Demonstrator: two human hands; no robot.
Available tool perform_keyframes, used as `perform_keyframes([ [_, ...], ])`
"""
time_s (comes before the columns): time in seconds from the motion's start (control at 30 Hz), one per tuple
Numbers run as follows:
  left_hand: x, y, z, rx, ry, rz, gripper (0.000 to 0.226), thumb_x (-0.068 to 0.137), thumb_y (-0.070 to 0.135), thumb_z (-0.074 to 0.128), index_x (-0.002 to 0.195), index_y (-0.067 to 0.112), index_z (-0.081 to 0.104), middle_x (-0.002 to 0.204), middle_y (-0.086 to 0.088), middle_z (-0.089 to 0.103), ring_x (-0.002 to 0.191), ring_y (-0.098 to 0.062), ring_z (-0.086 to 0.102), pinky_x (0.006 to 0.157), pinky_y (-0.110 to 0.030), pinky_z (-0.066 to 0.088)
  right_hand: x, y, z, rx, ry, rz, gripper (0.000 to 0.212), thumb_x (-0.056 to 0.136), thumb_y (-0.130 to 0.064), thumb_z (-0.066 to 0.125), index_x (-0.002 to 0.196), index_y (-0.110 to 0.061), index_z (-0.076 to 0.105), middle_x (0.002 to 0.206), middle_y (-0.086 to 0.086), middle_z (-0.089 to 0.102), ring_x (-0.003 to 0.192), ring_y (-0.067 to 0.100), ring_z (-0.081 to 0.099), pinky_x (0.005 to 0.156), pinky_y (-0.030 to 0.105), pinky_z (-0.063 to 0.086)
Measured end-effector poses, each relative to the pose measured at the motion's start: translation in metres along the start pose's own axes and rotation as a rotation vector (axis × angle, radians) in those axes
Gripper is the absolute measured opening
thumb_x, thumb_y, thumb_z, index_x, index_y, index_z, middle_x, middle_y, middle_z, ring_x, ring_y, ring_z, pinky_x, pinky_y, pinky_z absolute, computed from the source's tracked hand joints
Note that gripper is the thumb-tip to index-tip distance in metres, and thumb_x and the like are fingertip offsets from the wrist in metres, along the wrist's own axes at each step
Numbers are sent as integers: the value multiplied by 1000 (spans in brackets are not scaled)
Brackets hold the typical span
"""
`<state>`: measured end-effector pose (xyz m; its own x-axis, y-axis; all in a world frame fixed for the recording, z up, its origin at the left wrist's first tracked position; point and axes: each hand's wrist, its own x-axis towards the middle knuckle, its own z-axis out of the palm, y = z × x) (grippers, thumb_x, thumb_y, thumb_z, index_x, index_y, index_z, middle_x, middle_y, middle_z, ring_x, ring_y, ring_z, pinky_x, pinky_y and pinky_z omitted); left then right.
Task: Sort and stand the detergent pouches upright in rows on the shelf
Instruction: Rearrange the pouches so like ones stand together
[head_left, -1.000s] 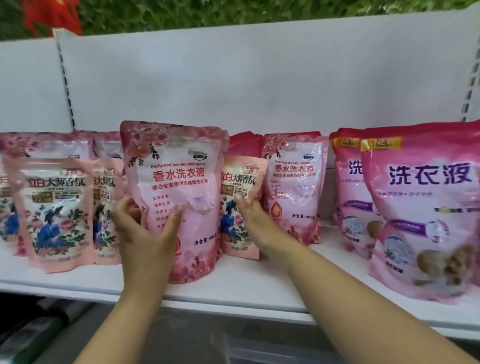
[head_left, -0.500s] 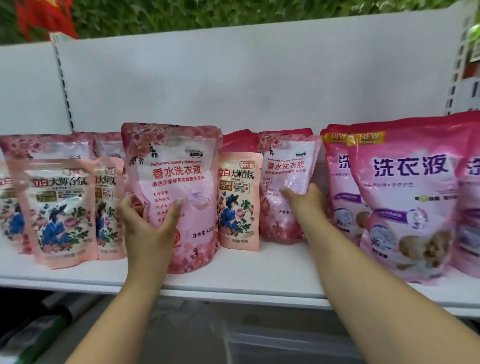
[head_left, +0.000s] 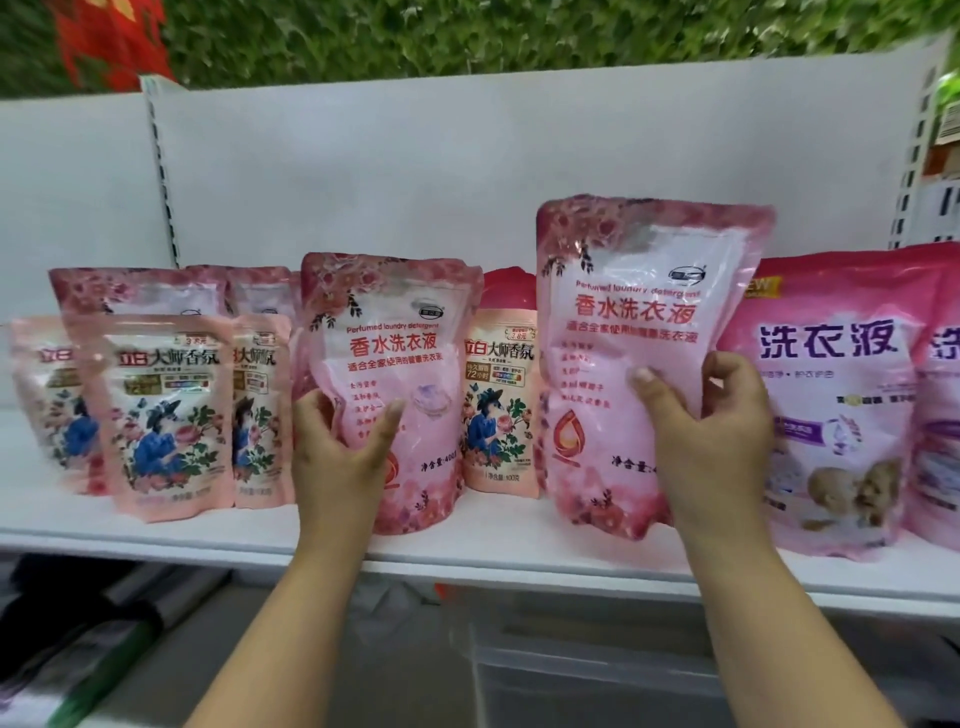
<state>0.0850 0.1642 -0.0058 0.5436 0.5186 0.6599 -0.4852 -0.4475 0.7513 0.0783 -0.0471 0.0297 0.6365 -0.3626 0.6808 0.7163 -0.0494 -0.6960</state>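
While the white shelf (head_left: 509, 551) runs across my whole view, I see its board carrying several groups of pouches standing against the white back panel (head_left: 467, 171). Largest are the magenta pouches (head_left: 836, 395) at the right end, printed with big purple characters, upright and overlapping one another. Next in size are the two rose-pink perfumed detergent pouches that I hold. My right hand (head_left: 711, 441) grips the right rose pouch (head_left: 644, 332) at its lower right side, thumb across the front and fingers (head_left: 727, 374) curled round the edge; its bottom sits at or just above the board near the front, and I cannot tell which. My left hand (head_left: 337, 457) clasps the left rose pouch (head_left: 395, 364) at its lower left, thumb on the front, the pouch standing upright on the shelf. The translucent fronts of both show a pale pink filling. More rose pouches (head_left: 140, 293) stand at the back left. Smallest are the peach pouches (head_left: 166, 410) with a blue-clad figure among flowers, grouped at the left, and one more peach pouch (head_left: 501, 410) stands between my two held pouches.
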Motion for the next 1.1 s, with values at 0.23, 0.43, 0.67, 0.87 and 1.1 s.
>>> perform_keyframes([
  [0.23, 0, 6, -4, -191, -202, -189, 83, 59, 76, 48, 120, 20, 47, 119, -5, 57, 112, -18, 54, 103, -41, 38, -21, 28, 74, 19, -275, 169, 11, 89, -27, 57, 85, -20, 50, 95, 1, 61, 88, 13, 63, 74, 29, 53],
  [0.43, -4, 6, -4, -11, -179, -148, 100, 52, 56, 68, 135, 10, 33, 126, -6, 53, 118, -24, 50, 96, -29, 37, -14, 50, 100, -425, -53, 148, 65, 84, -63, 33, 122, -11, 43, 142, 6, 30, 130, 22, 29, 103, 31, 23],
  [0.67, -1, 1, 0, 27, -97, -164, 90, 62, 42, 76, 134, 4, 39, 129, -11, 54, 119, -27, 51, 98, -32, 37, -3, 41, 101, -58, -503, 424, 52, 96, -45, 27, 142, -19, 29, 138, 6, 44, 129, 24, 40, 94, 28, 32],
  [0.87, 0, -1, 1, 118, -33, -167, 79, 73, 34, 74, 136, 4, 35, 133, -15, 50, 122, -29, 47, 98, -30, 34, -6, 60, 119, -169, -529, 254, 46, 96, -45, 30, 123, -13, 49, 117, 6, 55, 105, 17, 50, 84, 26, 38],
  [1.1, 6, 2, 2, 106, -19, -181, 82, 75, 34, 72, 140, 7, 29, 139, -11, 44, 128, -27, 42, 104, -31, 29, 41, 82, 106, -135, -245, 528, 65, 85, -44, 57, 137, -11, 34, 138, 8, 42, 127, 28, 40, 100, 40, 36],
])
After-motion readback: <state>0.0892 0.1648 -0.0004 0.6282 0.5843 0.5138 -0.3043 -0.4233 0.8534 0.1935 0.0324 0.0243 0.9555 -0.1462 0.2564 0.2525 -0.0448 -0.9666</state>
